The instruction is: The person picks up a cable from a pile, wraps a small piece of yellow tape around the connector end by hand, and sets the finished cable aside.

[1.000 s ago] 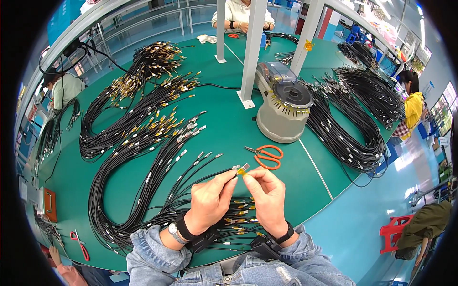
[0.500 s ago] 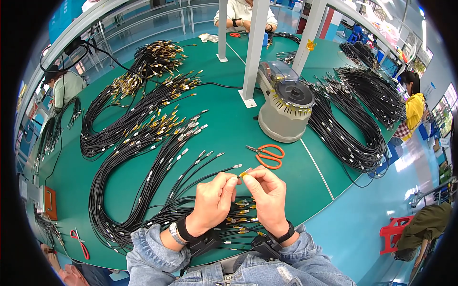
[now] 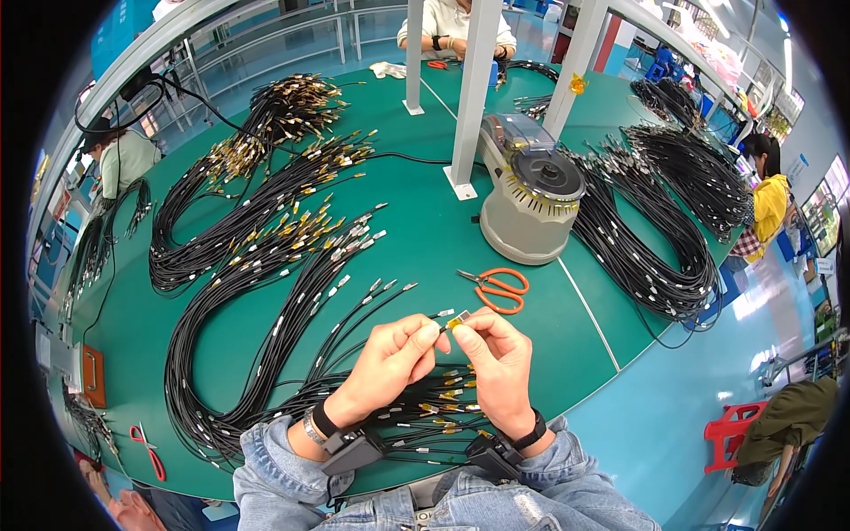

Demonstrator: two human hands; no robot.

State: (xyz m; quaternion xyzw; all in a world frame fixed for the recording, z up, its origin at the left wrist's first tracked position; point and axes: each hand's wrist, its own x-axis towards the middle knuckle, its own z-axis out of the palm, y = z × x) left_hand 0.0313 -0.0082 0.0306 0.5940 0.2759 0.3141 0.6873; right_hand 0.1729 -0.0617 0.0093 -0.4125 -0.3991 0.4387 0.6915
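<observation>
Near the table's front, both my hands pinch the end of one black cable. A silver connector (image 3: 462, 317) with a piece of yellow tape (image 3: 454, 324) below it sticks up between my fingertips. My left hand (image 3: 398, 358) is closed around the black cable just beneath the tape. Thumb and forefinger of my right hand (image 3: 498, 358) press together at the tape and connector. Under and between my wrists lies a bundle of black cables (image 3: 443, 410) with yellow-taped ends. Orange-handled scissors (image 3: 503, 290) rest on the green table beyond my right hand.
Large looped cable bundles (image 3: 190, 354) cover the table's left side, another cable bundle (image 3: 651, 265) the right. A grey round tape dispenser (image 3: 531, 199) stands ahead beside metal posts (image 3: 471, 97). Red-handled scissors (image 3: 149, 453) lie at the left edge. Co-workers sit around the table.
My left hand has rotated and its wrist has shifted slightly left and down. The connector between my fingertips has turned, so its silver face shows more. My right hand has barely moved.
</observation>
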